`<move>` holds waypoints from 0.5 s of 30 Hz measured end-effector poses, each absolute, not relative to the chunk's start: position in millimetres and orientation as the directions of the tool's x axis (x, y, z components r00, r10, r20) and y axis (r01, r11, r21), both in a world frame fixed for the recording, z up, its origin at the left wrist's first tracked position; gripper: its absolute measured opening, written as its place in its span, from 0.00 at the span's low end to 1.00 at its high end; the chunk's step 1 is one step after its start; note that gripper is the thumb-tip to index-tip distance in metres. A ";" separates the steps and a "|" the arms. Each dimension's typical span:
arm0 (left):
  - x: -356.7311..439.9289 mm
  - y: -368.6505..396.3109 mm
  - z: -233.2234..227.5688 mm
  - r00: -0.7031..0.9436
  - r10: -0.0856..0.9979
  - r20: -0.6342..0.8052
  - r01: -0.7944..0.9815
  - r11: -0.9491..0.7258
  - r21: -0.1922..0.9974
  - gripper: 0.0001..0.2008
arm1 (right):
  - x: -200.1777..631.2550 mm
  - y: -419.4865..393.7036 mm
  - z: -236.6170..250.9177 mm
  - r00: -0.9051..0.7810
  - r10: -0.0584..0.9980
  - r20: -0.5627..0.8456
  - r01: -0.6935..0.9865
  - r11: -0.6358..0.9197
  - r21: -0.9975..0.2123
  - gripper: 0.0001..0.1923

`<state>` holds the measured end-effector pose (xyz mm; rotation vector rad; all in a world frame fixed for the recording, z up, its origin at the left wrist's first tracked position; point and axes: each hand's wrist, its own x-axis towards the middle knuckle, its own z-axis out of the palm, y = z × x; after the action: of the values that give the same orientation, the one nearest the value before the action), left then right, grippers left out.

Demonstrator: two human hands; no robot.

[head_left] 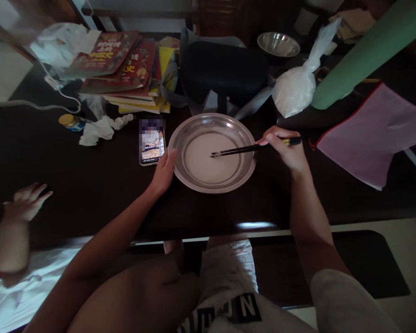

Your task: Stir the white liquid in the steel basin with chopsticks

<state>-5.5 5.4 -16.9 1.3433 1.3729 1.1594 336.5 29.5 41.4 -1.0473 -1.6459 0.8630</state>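
A wide metal basin stands on the dark table in front of me, with a pale, cloudy mixture covering its bottom. My left hand grips the basin's left rim, thumb on top. In my right hand is a pair of black chopsticks, closed in by the fingers. Their tips reach over the middle of the basin, at or just above the mixture; I cannot tell whether they touch it. Close to my left hand lies a phone with a lit screen.
Stacked books, crumpled tissue and a small jar lie to the left. Behind the basin are a black case, a tied bag of white powder and a metal bowl. Another person's hand rests at the far left.
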 end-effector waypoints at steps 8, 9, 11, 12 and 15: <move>-5.3 5.0 -15.7 -0.040 0.998 0.042 0.196 -0.033 0.980 0.26 | 334.1 28.9 41.1 -0.235 0.926 0.295 0.261 0.352 -0.899 0.14; -5.4 5.0 -15.7 -0.039 0.998 0.042 0.201 -0.034 0.979 0.26 | 334.4 29.0 41.3 -0.202 0.928 0.311 0.270 0.359 -0.894 0.14; -5.8 5.0 -15.6 -0.035 0.998 0.044 0.207 -0.036 0.978 0.26 | 335.5 29.1 41.5 -0.139 0.933 0.333 0.258 0.359 -0.897 0.15; -5.9 5.0 -15.6 -0.033 0.998 0.047 0.207 -0.040 0.978 0.26 | 336.0 29.1 41.4 -0.130 0.935 0.330 0.242 0.353 -0.904 0.16; -5.9 4.8 -15.6 -0.027 0.998 0.051 0.207 -0.044 0.977 0.26 | 335.6 28.9 41.1 -0.206 0.934 0.293 0.222 0.336 -0.915 0.17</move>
<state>-5.9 4.8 -15.6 1.3822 1.3634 1.1634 335.6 28.9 41.1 -1.0539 -1.6582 0.9476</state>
